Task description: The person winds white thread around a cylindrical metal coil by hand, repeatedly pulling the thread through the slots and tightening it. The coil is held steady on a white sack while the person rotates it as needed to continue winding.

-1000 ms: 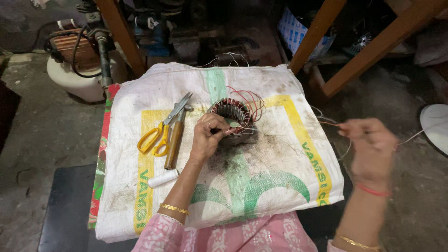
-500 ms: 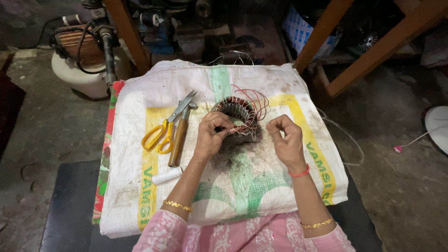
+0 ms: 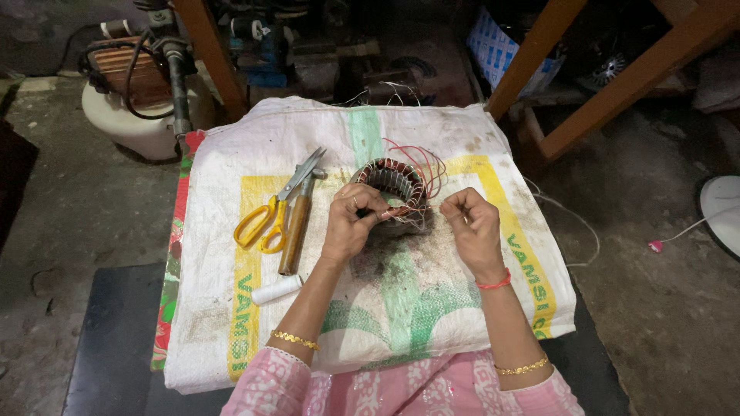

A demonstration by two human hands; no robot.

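The left hand (image 3: 351, 225) grip is clamped on the motor stator (image 3: 391, 185); just beside it, the right hand (image 3: 472, 225) grip pinches thin wire (image 3: 422, 206).

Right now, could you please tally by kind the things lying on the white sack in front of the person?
Scissors: 1
Wooden-handled tool: 1
White roll: 1
Wound metal ring with red wires, touched by the left hand: 1
Total: 4

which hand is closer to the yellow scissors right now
Left. The left hand rests on the motor stator, just right of the yellow scissors; the right hand is beyond the stator, farther right.
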